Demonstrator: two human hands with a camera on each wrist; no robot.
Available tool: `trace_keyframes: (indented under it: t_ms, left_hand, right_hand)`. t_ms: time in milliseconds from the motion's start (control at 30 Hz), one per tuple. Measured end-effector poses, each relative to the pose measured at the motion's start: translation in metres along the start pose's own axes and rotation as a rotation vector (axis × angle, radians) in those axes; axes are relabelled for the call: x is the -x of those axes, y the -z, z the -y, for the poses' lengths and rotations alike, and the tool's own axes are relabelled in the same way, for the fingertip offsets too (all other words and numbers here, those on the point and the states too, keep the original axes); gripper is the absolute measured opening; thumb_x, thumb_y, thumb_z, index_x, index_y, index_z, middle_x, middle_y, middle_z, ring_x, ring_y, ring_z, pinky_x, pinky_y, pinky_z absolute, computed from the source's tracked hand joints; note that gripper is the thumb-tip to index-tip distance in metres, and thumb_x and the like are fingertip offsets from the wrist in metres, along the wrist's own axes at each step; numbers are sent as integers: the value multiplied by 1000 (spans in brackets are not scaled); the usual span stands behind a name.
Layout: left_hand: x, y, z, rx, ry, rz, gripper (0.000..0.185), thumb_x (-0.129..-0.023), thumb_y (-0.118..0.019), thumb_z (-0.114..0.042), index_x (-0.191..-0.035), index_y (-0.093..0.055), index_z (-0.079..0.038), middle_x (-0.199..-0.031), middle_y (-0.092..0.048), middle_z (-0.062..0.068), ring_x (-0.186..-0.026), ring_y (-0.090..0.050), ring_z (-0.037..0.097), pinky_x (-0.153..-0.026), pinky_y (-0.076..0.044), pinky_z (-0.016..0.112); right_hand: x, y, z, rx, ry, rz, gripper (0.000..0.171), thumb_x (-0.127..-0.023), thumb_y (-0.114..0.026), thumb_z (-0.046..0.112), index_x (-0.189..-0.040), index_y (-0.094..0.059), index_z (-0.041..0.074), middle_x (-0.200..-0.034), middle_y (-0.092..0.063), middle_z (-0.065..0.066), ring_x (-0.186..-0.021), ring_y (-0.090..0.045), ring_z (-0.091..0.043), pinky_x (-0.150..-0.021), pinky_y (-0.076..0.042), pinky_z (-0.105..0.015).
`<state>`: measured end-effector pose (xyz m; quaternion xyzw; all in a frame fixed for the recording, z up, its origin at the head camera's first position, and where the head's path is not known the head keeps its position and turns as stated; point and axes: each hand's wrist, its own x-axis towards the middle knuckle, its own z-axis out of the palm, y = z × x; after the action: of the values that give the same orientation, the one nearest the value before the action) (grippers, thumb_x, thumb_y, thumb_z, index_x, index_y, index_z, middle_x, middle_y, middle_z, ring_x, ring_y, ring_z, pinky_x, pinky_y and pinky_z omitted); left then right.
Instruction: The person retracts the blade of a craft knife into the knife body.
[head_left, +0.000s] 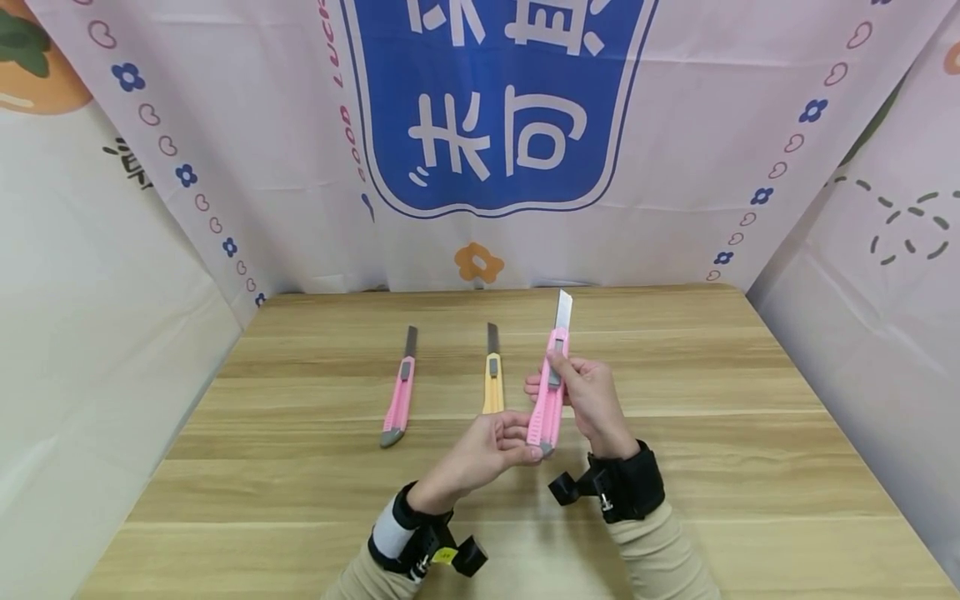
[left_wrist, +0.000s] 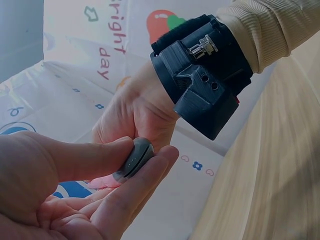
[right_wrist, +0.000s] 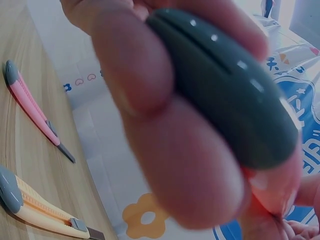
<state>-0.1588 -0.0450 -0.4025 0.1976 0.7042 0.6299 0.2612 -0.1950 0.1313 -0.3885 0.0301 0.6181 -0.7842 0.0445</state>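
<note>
A pink utility knife [head_left: 547,408] is held above the table, tilted with its bare blade [head_left: 564,309] pointing away from me. My right hand [head_left: 596,400] grips its upper body, the thumb lying on the grey slider. Down at the grey end cap [left_wrist: 135,159], my left hand [head_left: 487,450] pinches the knife between thumb and fingers. In the right wrist view that cap [right_wrist: 225,90] fills the middle, with left fingers [right_wrist: 185,165] pressed to it. A yellow utility knife [head_left: 492,383] lies just beyond my left hand, which covers its lower end in the head view.
A second pink utility knife [head_left: 399,400] lies on the wooden table [head_left: 300,517] to the left, its blade extended. The yellow one also has its blade out. A printed cloth [head_left: 300,167] hangs behind the table, with more cloth at both sides.
</note>
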Motion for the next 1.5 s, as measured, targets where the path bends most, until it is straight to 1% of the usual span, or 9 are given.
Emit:
trace_keyframes:
  t_ms: [100,233,467,633,900,1067,1167,1333,1500]
  left_hand:
    - [0,0,-1,8,12,-3,43,-89,-60,2,-129,-48,13,-116,-63,33,-103,-70,30,-88,-60,25]
    - [0,0,-3,17,29,-10,43,-90,-60,2,-130,-48,12,-116,-64,32,-103,-70,31,-89,-60,27]
    - [0,-1,-4,32,45,-21,43,-90,-60,1,-130,-49,12,-116,-65,32,-103,-70,29,-89,-60,28]
    - [0,-1,-3,51,49,-17,43,-90,-61,2,-130,-49,12,-117,-64,32,-103,-70,30,-90,-60,29]
    - [0,0,-4,51,34,-18,45,-89,-61,2,-131,-47,12,-118,-63,33,-104,-70,29,-90,-60,27]
    - [0,0,-3,49,28,-41,49,-90,-60,1,-134,-44,13,-124,-60,32,-107,-69,29,-92,-59,26]
    - [0,-1,-3,38,34,-68,49,-90,-61,0,-134,-43,12,-125,-60,31,-107,-68,29,-93,-59,27]
    - [0,-2,-3,27,47,-97,48,-90,-62,-2,-133,-46,11,-124,-61,29,-105,-69,26,-92,-59,27]
    - [-2,-3,-1,28,54,-99,47,-89,-63,-2,-132,-47,10,-122,-62,28,-104,-70,25,-92,-59,27]
  right_hand:
    - [0,0,0,5,-8,0,36,-100,-52,18,-107,-58,-16,-66,-74,4,-66,-74,-10,-68,-63,-27]
    - [1,-1,1,6,-17,3,40,-100,-52,17,-117,-54,-19,-66,-74,5,-67,-74,-9,-70,-63,-26]
    - [1,0,0,1,-8,15,41,-100,-50,16,-121,-51,-19,-66,-74,7,-67,-74,-8,-70,-63,-25]
    - [1,1,0,1,-14,24,41,-99,-53,16,-123,-51,-18,-69,-75,6,-70,-74,-9,-73,-63,-27]
    - [1,4,2,24,-20,76,43,-100,-52,17,-127,-50,-16,-76,-76,6,-76,-74,-8,-77,-63,-27]
    - [0,0,2,25,-51,60,45,-100,-52,23,-125,-52,-14,-77,-76,6,-76,-74,-8,-81,-62,-31]
    - [-1,-3,2,43,-74,46,47,-101,-50,28,-122,-55,-13,-74,-75,6,-74,-74,-8,-79,-63,-31]
    - [-1,-5,-1,81,-110,33,50,-101,-49,36,-112,-59,-12,-69,-74,5,-71,-74,-9,-71,-63,-26]
    - [-2,-6,-3,86,-85,9,43,-101,-50,33,-99,-63,-8,-66,-74,5,-70,-74,-11,-69,-64,-28]
